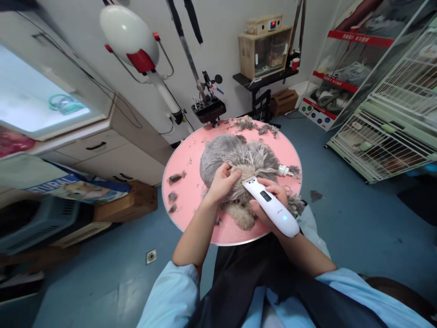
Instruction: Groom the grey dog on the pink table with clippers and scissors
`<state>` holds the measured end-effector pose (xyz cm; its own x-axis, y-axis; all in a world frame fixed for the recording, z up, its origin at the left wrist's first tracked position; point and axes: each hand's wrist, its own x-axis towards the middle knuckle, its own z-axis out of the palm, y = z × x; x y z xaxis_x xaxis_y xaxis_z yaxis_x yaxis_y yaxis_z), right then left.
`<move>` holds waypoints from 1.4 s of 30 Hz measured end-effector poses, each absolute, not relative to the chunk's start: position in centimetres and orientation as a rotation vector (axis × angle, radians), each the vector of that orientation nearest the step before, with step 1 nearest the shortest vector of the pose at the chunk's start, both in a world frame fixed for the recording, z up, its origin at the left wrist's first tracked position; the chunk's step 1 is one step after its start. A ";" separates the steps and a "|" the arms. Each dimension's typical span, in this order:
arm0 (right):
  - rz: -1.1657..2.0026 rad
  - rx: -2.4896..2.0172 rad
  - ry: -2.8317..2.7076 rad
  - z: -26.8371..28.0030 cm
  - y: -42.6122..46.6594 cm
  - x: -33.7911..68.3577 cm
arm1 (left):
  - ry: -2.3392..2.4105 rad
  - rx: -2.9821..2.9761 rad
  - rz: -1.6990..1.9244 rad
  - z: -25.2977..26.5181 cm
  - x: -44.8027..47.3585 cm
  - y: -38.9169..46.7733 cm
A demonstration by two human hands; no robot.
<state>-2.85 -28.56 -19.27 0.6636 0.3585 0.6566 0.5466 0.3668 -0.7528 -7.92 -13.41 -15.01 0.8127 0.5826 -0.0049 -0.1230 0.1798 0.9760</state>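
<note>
In the middle of the frame, a grey furry animal (218,157) lies on a round pink table (184,200). Its body rests whole on the table top, which probably gives it firm support and lets the person reach it from the near side. I cannot tell clearly where its head is.

The left hand (222,182) is upon the animal. Its fingers are bent, and the thumb and forefinger come together on the long fur (251,154), seemingly to pinch it and keep that spot steady beside the blade.

The right hand (277,191) holds a white clipper (273,207). The thumb is clamped on one side and the other fingers on the opposite side, so the small screen and the blue light remain uncovered on top. The clipper is tilted, with its head toward the upper left, at the fur just beside the left fingertips; such a grip likely helps to guide it finely. Whether the blade touches skin is hidden.

Loose tufts (175,177) lie around the table edge, apart from the animal. Above the table, a black tool tray (209,110) is fixed to a post, and a white dryer (129,38) hangs at upper left, both perhaps so placed to leave the table top free.
</note>
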 end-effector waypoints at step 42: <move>0.167 -1.282 -1.153 -16.5 -29.9 1.7 | 0.434 1.372 0.465 -14.2 -6.6 -12.2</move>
